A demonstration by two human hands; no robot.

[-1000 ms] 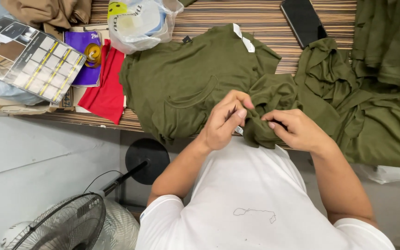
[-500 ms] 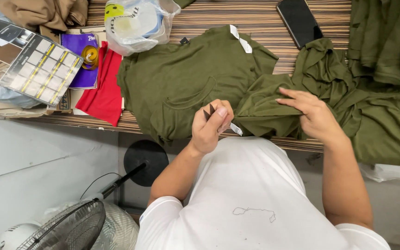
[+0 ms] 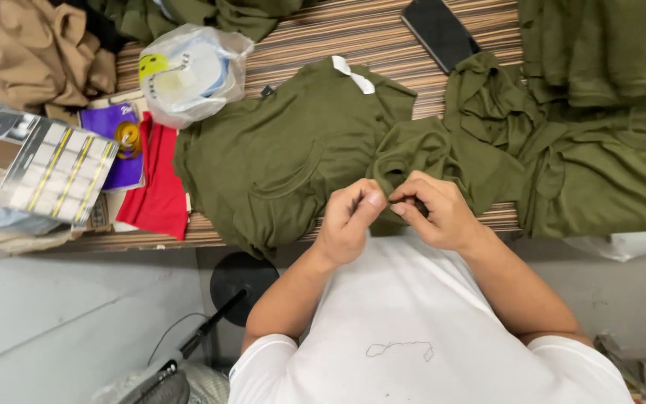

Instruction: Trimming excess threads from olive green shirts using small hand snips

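The olive-green knit cotton T-shirt [image 3: 285, 157] lies crumpled on the striped wooden worktop [image 3: 353, 30], left of the black phone [image 3: 440, 31]. Left hand [image 3: 347, 222] and right hand [image 3: 437, 212] each have a closed pinch grip on its bunched near edge. Judged soft, light and limp; best held by hem or seam.

- Left hand [image 3: 349, 221] curled, thumb and forefinger pinched, fingertips meeting the right's.
- Right hand [image 3: 435, 213] mirrors it, fingers bent, pinching tight.
- Both forearms angle inward from the white-sleeved shoulders, wrists close together.
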